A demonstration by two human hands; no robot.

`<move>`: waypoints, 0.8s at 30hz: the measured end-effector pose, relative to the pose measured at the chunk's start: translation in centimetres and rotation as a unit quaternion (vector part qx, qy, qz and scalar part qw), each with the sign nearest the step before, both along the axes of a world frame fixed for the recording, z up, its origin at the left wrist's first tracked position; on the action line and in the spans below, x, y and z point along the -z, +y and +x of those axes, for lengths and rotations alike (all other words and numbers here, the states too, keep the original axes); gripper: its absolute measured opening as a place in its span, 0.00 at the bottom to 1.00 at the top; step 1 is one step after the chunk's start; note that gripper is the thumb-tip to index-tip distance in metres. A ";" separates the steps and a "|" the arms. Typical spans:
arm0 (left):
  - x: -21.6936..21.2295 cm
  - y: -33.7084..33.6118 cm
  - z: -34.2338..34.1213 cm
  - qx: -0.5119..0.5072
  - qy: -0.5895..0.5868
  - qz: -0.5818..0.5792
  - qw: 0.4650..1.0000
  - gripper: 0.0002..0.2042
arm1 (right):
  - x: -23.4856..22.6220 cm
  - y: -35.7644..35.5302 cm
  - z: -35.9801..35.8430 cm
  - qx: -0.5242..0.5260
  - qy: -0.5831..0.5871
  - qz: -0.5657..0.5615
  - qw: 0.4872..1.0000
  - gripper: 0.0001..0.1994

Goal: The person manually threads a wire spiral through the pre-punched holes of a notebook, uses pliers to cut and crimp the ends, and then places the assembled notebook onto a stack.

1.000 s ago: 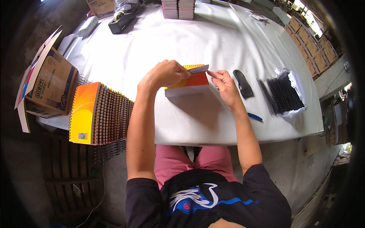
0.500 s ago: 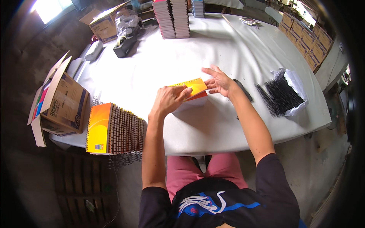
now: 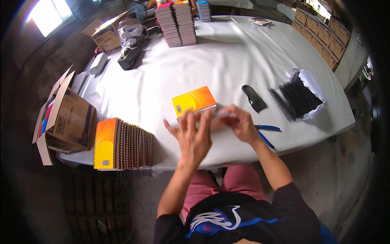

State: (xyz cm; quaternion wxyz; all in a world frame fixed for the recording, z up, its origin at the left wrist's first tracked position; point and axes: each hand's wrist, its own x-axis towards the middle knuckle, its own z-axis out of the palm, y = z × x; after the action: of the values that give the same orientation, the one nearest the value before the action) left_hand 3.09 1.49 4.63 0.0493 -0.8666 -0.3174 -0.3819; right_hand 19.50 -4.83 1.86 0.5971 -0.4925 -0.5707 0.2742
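A stack of spiral-hole notebooks with a yellow-orange cover (image 3: 195, 99) lies at mid-table in front of me. My left hand (image 3: 193, 132) is at its near edge, palm down, with the fingers stretched and spread, a little blurred. Beside it on the right, my right hand (image 3: 241, 124) has its fingers closed on a thin, pale thing (image 3: 221, 116), too smeared by motion to name. The left fingertips reach its left end; whether they touch it I cannot tell. Blue-handled pliers (image 3: 268, 134) lie just right of my right hand.
Wire-bound notebooks (image 3: 106, 144) stand in a row at the left edge, beside an open carton (image 3: 73, 118). A black tool (image 3: 254, 99) and a tray of black binding coils (image 3: 300, 99) lie right. Tall notebook stacks (image 3: 176, 24) and a tape dispenser (image 3: 129, 57) are farther back.
Both hands have drawn back toward me, off the yellow cover. My right hand has closed from spread fingers. The pliers and black tool, hidden before by my right arm, now show.
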 end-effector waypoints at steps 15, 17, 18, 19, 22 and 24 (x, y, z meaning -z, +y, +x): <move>8.1 -3.0 1.1 -0.076 -0.065 -0.095 0.990 0.29 | 4.7 -4.6 22.4 0.386 -0.510 -0.281 0.715 0.12; 8.6 -2.5 0.5 -0.054 -0.085 -0.070 0.992 0.28 | 3.7 -3.8 22.6 0.379 -0.495 -0.319 0.714 0.10; 8.9 -2.4 0.1 -0.048 -0.093 -0.059 0.993 0.27 | 2.8 -3.4 22.1 0.371 -0.489 -0.337 0.714 0.10; 9.0 -2.3 0.0 -0.050 -0.097 -0.063 0.992 0.26 | 2.2 -3.3 21.7 0.368 -0.538 -0.320 0.688 0.09; 7.3 -2.5 0.2 -0.055 -0.079 -0.049 0.994 0.27 | 0.1 -3.5 20.5 0.362 -0.535 -0.314 0.695 0.14; 7.5 -2.4 0.2 -0.056 -0.074 -0.048 0.995 0.27 | -1.6 -3.6 20.1 0.358 -0.540 -0.246 0.721 0.21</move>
State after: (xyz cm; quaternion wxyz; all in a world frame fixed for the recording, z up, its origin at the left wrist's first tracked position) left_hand 3.33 -0.91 -2.91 0.0052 -0.8182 -0.3864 -0.4257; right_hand 39.64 -8.48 3.42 0.0993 -0.8541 -0.4906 -0.1414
